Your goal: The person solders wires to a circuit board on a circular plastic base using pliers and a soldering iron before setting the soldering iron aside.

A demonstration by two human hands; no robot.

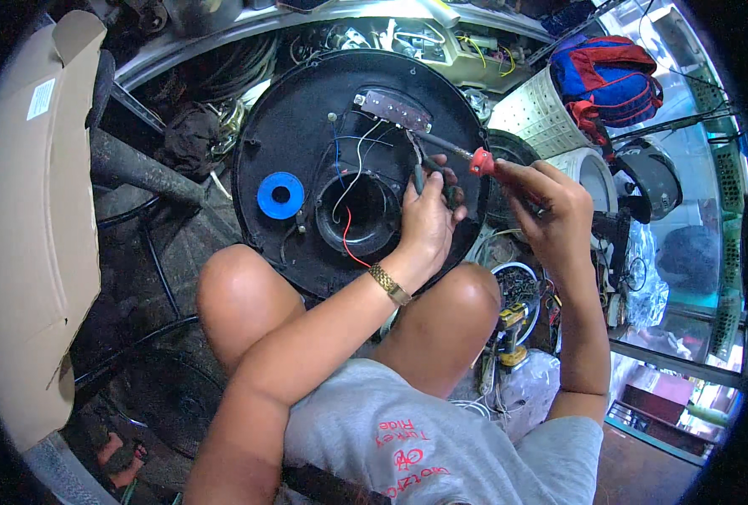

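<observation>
A large round black housing lies in front of my knees, with a round opening in its middle. A metal terminal strip sits on its far part, and a white wire hangs from it. My left hand is closed round green-handled pliers, their jaws just below the strip's right end. My right hand grips a red-handled soldering iron, its shaft reaching the strip's right end beside the jaws. The exact contact there is too small to tell. A red wire and a blue wire also show.
A blue spool rests on the housing's left side. Cardboard stands at the far left. To the right are a white basket, a blue-red bag, a black helmet and a yellow cordless drill.
</observation>
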